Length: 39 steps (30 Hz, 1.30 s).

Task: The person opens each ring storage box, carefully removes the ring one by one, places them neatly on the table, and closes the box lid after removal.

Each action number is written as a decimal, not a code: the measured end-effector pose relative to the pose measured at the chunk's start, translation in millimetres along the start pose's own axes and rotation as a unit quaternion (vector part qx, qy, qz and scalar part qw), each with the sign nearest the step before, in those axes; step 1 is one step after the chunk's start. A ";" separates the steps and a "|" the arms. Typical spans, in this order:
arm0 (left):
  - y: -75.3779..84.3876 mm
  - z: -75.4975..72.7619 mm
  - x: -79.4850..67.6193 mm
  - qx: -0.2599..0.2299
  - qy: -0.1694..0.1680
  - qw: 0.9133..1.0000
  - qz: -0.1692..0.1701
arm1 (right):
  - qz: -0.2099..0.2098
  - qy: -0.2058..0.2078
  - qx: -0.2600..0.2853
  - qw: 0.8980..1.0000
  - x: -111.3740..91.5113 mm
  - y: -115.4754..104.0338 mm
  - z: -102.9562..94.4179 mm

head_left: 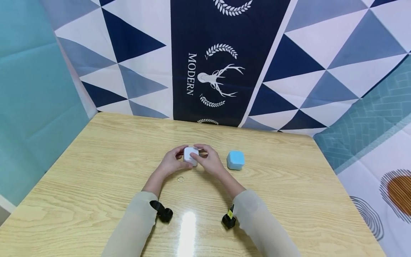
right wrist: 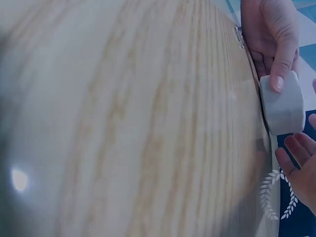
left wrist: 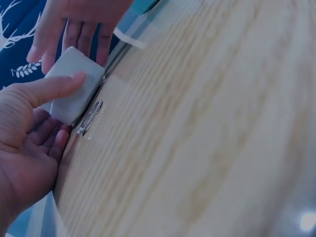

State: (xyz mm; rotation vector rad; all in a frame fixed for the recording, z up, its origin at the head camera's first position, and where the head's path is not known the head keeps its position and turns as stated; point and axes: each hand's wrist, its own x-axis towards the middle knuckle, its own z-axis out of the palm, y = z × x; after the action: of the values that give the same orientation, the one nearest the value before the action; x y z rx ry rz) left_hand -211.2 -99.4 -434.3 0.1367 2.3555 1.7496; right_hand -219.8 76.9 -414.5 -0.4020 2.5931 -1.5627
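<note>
A small white box (head_left: 188, 152) with rounded corners is between the two hands, close over the wooden table. My left hand (head_left: 169, 163) holds it from the left, the thumb (left wrist: 59, 89) lying on its near face and the fingers partly hidden behind it. At the right side is my right hand (head_left: 210, 162), its thumb overlapping the box top in the head view. Its fingers (right wrist: 298, 148) look relaxed and spread beside the box in the right wrist view. Nearer to me, a thin silvery ring-shaped band (head_left: 178, 179) lies on the table.
A light blue rounded box (head_left: 236, 160) stands to the right of the right hand. The wooden table (head_left: 106, 171) ends at a patterned cloth (head_left: 205, 64) behind it. Black wrist cameras (head_left: 165, 215) hang below both sleeves.
</note>
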 end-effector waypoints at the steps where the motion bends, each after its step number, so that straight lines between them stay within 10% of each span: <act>1: 0.3 -0.6 -0.2 -0.004 -0.002 1.000 -0.002 | 0.001 0.002 0.003 1.000 -0.1 -0.2 -1.0; 39: 38.6 0.7 -14.6 -0.002 0.062 0.997 0.053 | -0.014 0.099 -0.004 0.995 -15.3 -14.6 -59.9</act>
State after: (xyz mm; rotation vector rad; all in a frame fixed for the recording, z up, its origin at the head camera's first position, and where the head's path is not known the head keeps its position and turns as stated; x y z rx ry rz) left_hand -198.6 -90.3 -396.1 0.1600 2.4736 1.8607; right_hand -215.0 125.8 -374.2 -0.3007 2.7508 -1.6813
